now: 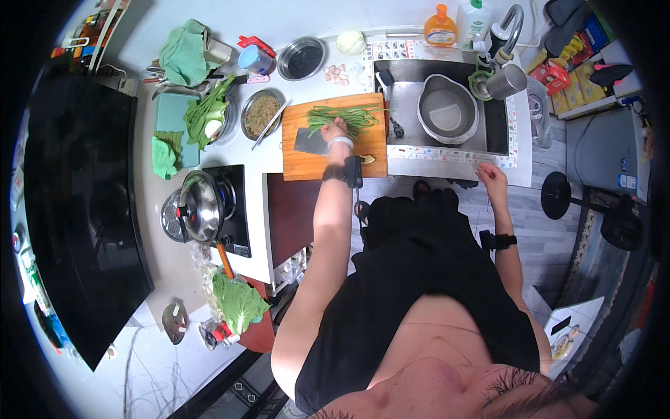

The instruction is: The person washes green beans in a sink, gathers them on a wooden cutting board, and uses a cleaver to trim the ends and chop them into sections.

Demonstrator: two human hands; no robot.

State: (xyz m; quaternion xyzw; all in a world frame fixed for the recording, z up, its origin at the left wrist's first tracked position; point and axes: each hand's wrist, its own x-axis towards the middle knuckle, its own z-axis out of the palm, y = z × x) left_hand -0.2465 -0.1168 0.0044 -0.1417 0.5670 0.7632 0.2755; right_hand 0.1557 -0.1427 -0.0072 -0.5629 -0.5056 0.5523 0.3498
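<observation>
On a wooden cutting board (pixel 335 170) lies a bunch of long green beans (pixel 361 114). My left hand (pixel 334 130) rests at the near side of the beans with its fingers curled; whether it grips any is unclear. A cleaver (pixel 309 142) lies flat on the board beneath my left wrist, its handle end (pixel 368 159) showing to the right. My right hand (pixel 492 174) hangs in the air by the counter's front edge, right of the board, fingers loosely bent and holding nothing visible. A steel bowl of minced filling (pixel 261 112), with chopsticks (pixel 270 124) across its rim, stands left of the board.
Right of the board, the sink (pixel 497 141) holds a grey basin (pixel 448 110) beside the faucet (pixel 512 31). Garlic cloves (pixel 336 74) and a bowl of dark liquid (pixel 301 58) sit behind. At left are leafy greens (pixel 201 112) and a lidded pan (pixel 200 207) on the stove.
</observation>
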